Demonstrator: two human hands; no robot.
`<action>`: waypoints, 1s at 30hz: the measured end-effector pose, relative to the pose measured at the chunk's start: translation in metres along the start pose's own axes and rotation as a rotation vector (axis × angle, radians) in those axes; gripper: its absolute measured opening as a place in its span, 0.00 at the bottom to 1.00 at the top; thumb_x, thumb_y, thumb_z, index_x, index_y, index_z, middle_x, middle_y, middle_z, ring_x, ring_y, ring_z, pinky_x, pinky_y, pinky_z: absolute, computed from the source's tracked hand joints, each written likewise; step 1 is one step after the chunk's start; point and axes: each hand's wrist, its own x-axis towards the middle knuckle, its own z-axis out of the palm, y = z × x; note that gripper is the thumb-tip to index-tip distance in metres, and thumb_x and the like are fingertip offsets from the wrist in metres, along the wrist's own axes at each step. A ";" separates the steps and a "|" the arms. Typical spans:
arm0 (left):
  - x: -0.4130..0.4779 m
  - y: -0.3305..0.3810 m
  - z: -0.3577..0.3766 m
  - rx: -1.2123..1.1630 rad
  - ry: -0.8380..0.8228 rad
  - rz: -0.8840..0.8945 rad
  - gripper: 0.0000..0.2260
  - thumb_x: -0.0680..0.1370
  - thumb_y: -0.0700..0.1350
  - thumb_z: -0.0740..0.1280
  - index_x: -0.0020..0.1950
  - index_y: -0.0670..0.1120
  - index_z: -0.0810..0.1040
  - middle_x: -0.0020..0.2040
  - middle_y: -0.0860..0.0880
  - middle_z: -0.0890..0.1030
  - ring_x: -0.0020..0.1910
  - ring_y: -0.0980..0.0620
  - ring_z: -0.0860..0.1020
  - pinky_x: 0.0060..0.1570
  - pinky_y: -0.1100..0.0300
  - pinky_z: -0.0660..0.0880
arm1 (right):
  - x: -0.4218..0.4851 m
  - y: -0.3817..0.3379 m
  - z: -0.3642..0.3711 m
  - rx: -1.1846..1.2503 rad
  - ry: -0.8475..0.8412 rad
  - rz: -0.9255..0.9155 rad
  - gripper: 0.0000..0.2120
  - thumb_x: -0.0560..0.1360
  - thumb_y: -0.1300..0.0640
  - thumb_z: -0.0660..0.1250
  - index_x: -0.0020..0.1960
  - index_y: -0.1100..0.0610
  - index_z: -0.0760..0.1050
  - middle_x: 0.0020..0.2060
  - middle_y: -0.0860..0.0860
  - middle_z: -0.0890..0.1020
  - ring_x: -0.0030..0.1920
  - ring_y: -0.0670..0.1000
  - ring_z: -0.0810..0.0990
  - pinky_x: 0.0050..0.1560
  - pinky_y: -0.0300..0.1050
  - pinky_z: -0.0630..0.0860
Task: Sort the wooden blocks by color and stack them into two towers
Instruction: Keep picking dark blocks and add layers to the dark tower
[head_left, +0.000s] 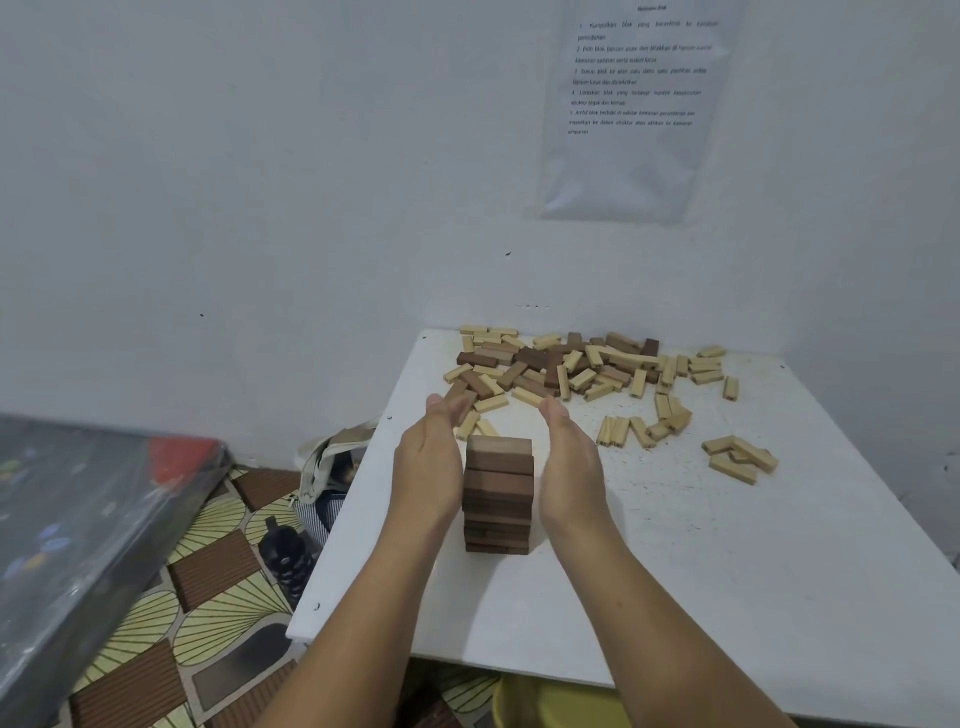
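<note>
Head view looks down on a white table (675, 571) pushed into a corner of white walls. A tower of dark brown blocks (498, 493) stands upright near the table's front left part, its layers slightly uneven. The left hand (428, 467) and right hand (569, 467) flank it, palms facing each other, fingers straight and together, gripping nothing. The left palm lies right against the tower's left side and the right palm sits just beside its right side; whether either truly touches cannot be told. Behind the fingertips, along the back edge, lies a loose pile of mixed dark and light blocks (571, 364). To the right, apart from the pile, lie small clusters of light blocks (644, 428) and a few more light blocks (740, 460) farther right. A printed sheet (634, 104) hangs on the wall above. On the patterned floor (208, 597), left of the table, sit a cloth bag (332, 467) and a dark bottle (285, 561).
</note>
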 end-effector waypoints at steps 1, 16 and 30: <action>-0.004 0.004 -0.004 0.022 -0.006 0.021 0.18 0.88 0.55 0.51 0.60 0.60 0.82 0.61 0.64 0.80 0.68 0.60 0.74 0.70 0.59 0.65 | -0.002 -0.001 -0.008 -0.019 -0.002 -0.013 0.24 0.86 0.41 0.50 0.78 0.47 0.68 0.75 0.41 0.70 0.74 0.40 0.64 0.69 0.39 0.59; 0.036 0.114 0.107 0.788 -0.409 0.287 0.17 0.74 0.38 0.61 0.60 0.50 0.79 0.53 0.49 0.82 0.43 0.48 0.81 0.37 0.57 0.77 | 0.076 -0.033 -0.176 -0.480 -0.018 -0.227 0.22 0.85 0.52 0.59 0.78 0.53 0.69 0.75 0.46 0.72 0.75 0.45 0.67 0.74 0.43 0.62; 0.223 0.045 0.140 1.499 -0.793 0.363 0.32 0.75 0.48 0.74 0.77 0.56 0.65 0.63 0.51 0.76 0.59 0.48 0.76 0.58 0.49 0.78 | 0.254 0.013 -0.136 -0.898 -0.171 -0.337 0.13 0.79 0.51 0.69 0.63 0.47 0.81 0.61 0.43 0.78 0.67 0.50 0.73 0.68 0.57 0.71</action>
